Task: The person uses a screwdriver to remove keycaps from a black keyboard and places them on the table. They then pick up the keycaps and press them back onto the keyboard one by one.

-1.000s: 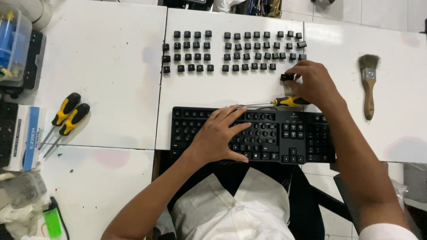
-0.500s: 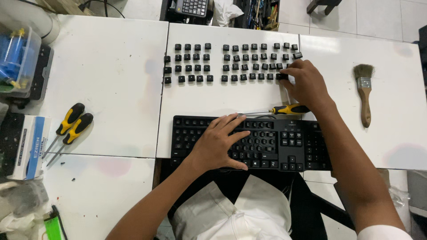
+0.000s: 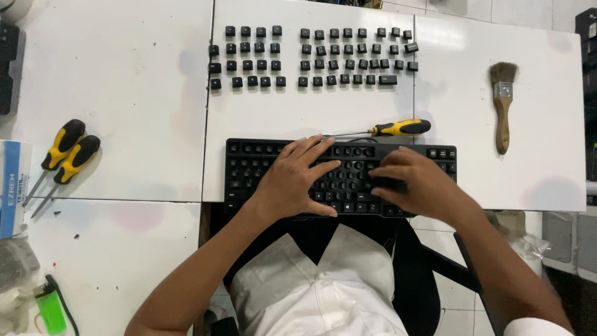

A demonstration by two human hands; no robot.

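Black keyboard [image 3: 249, 168] sits at the near edge of the white surface [image 3: 124, 93], right in front of the person; its middle and right-hand key area is mostly covered by both hands, so can't see which keys are under them. Left hand [image 3: 295, 180] lies flat on the centre-left keys, fingers spread and pointing up-right, not gripping anything. Right hand [image 3: 416, 183] rests palm-down on the right half, fingers curled toward the left over the keys; fingertips hidden, can't tell if it pinches a key or just presses. Both forearms come in from the bottom edge, right elbow cut off at the frame corner. Yellow-handled screwdriver [image 3: 398, 128] lies just behind the keyboard, untouched. Loose keycaps [image 3: 311, 56] are laid in rows at the far side of the surface. Brush [image 3: 502, 106] lies well to the right. Two more screwdrivers [image 3: 68, 152] at left. Green lighter [image 3: 50, 308] bottom left, partly cut off. Items on the far left edge cropped, unreadable.
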